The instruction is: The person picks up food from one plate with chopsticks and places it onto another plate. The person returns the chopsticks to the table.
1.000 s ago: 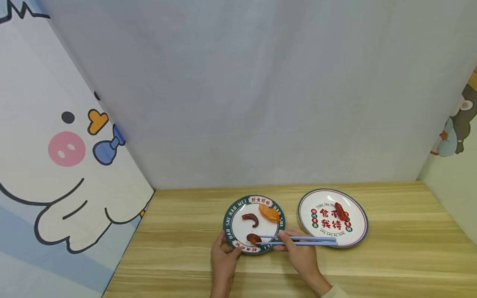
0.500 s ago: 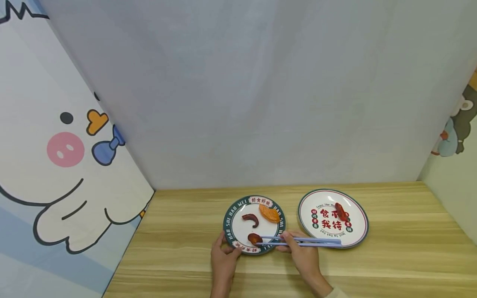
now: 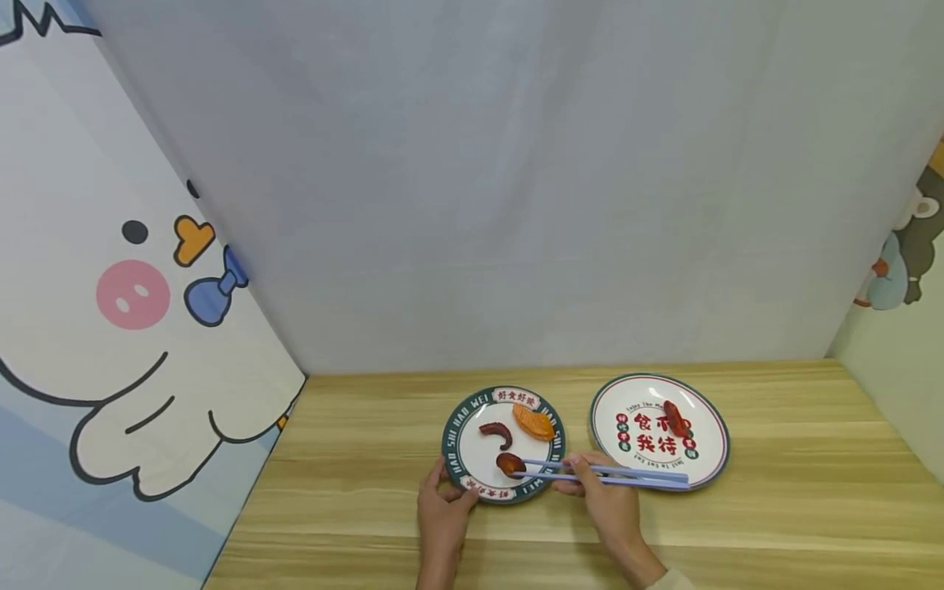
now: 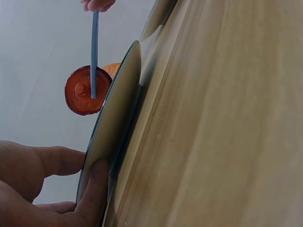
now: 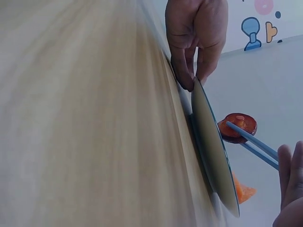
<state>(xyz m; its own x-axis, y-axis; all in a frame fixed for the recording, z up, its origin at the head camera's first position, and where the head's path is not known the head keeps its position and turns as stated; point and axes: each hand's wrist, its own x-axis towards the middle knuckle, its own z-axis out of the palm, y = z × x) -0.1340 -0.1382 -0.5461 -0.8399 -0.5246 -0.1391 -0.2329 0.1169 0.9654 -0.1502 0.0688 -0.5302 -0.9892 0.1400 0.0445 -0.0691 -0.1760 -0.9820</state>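
Note:
My left hand (image 3: pixel 445 512) pinches the near left rim of a round plate (image 3: pixel 454 414) with a dark green border. In the left wrist view, thumb and fingers lie on either side of that plate's edge (image 4: pixel 118 111). My right hand (image 3: pixel 608 512) holds a pair of pale blue chopsticks (image 3: pixel 634 477). Their tips grip a reddish-brown mushroom (image 3: pixel 510 465), raised over the near part of the plate. In the right wrist view the mushroom (image 5: pixel 239 126) shows its stem side, with the chopsticks (image 5: pixel 260 147) across it. A dark curled tentacle-like piece (image 3: pixel 499 434) and an orange ridged slice (image 3: pixel 533 422) lie on the plate.
To the right stands an oval white plate (image 3: pixel 627 401) with red lettering. A glossy red elongated piece (image 3: pixel 674 418) lies on it. The wooden table (image 3: pixel 354 475) ends at a pale curtain-like backdrop (image 3: pixel 516 205), with cartoon-printed side panels.
My right hand, the chopsticks and the mushroom have shifted slightly right, and the mushroom sits a little farther up the plate. My left hand and both plates have stayed put.

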